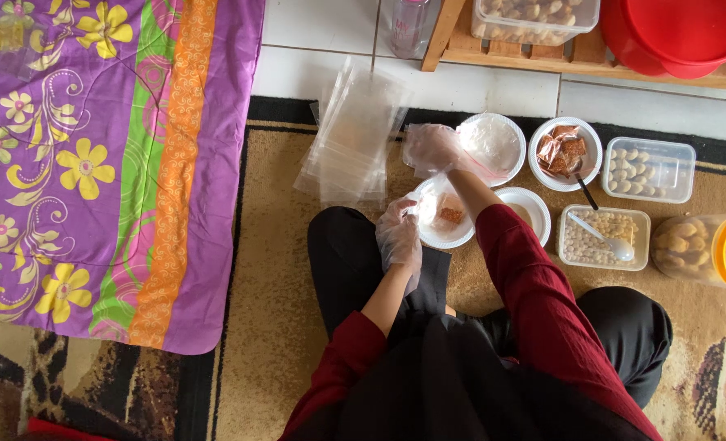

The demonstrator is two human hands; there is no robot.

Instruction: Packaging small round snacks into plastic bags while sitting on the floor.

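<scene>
My left hand, in a thin clear plastic glove, grips the near rim of a white bowl that holds a small clear bag with an orange-brown piece in it. My right hand, also gloved, reaches forward past that bowl toward a stack of clear plastic bags; its fingers look loosely curled and I cannot tell whether they hold anything. I sit cross-legged in red sleeves and black trousers.
On the patterned rug: a bowl of white powder, a bowl of brown wrapped pieces, a small white bowl, two clear tubs of pale round snacks, a jar lying on its side. Purple floral cloth lies left. A wooden shelf stands ahead.
</scene>
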